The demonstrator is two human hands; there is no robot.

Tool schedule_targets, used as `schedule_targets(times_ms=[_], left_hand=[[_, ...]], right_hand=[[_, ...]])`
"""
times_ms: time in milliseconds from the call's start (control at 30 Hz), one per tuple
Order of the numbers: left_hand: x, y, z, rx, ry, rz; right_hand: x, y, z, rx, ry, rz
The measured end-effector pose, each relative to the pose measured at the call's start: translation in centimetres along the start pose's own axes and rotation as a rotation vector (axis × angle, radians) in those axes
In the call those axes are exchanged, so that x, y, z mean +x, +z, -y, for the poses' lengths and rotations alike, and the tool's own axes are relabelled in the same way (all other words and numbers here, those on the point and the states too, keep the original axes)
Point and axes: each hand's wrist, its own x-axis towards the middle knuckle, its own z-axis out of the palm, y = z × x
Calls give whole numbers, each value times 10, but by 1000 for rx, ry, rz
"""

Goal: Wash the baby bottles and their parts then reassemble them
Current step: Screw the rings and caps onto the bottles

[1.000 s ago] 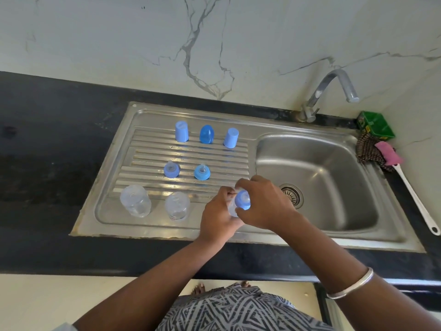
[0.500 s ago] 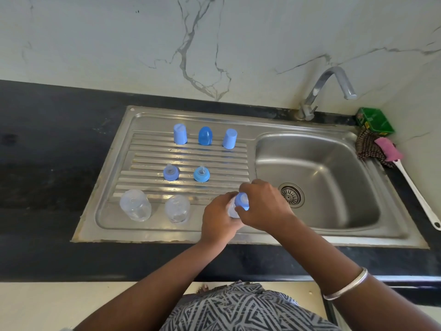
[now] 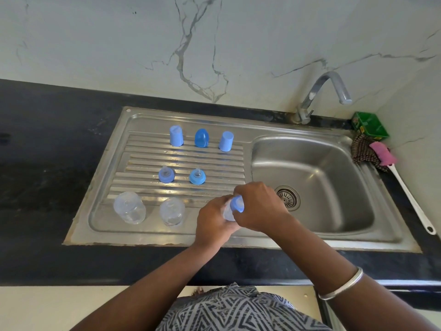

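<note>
No text, brand, number or sign can be read anywhere in the frame. Some printing is seen on the near face of the green box (image 3: 370, 127) at the upper right, beside the tap — pale and reddish marks on the green — but it is too small and blurred to be made out. No markings can be made out on the clear bottles (image 3: 129, 208) at the lower left of the drainboard.

Bright, even daylight; glare on the steel drainboard (image 3: 181, 161); wide-angle edge bending.
</note>
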Motion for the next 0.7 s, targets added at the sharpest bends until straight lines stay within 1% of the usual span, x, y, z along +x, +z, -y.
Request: schedule_targets(times_ms=[167,233,367,433,600,700], left_hand=[[0,-1,-1,19,-10,2],[2,-1,1,31,-12,17],[3,1,5,46,-12,9],[2,2,5,44,-4,-4],[1,-2,-2,13,38,2],[1,-2,-1,27,39,1]], right_hand=[[4,1,0,2,127,-24],[3,-1,-2,16,100,-15],[5,-3,-8,9,-78,42],[6,-4,-8,30,-58,37],[5,-1,-6,102,73,-23],[2,2,-5,88,38,-33]])
